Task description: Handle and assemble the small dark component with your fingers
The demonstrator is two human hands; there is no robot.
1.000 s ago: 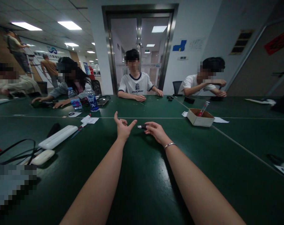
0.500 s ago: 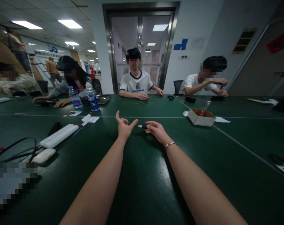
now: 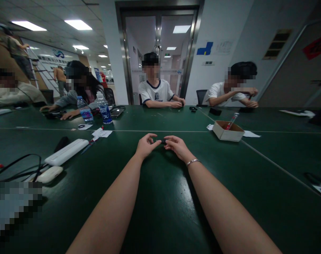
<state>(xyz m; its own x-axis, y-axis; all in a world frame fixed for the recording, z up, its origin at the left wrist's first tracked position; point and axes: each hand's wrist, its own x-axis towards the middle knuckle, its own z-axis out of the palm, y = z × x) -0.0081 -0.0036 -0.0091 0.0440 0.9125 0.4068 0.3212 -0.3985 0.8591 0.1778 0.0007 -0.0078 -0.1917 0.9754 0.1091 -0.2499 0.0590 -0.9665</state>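
In my right hand (image 3: pixel 175 145), thumb and fingers pinch a small black stick (image 3: pixel 163 141), possibly a USB drive. My left hand (image 3: pixel 147 146) is at its other end, fingers curled and the thumb tip laid against it. The stick's shiny metal end is hidden behind the left thumb and fingers. Both hands are held over the middle of the green table (image 3: pixel 160 183), with the fingertips almost meeting around the stick.
An open cardboard box (image 3: pixel 227 135) holding a clear-and-red tube is to the right. On the left lie a white power strip (image 3: pixel 67 152), a pale rounded case (image 3: pixel 51 175) and cables. Two water bottles (image 3: pixel 104 109) stand farther back. Several people sit around the table.
My left hand has moved right and its spread fingers have closed in around the stick's metal end. My right hand stays nearly in place. The person opposite has brought their hands together.
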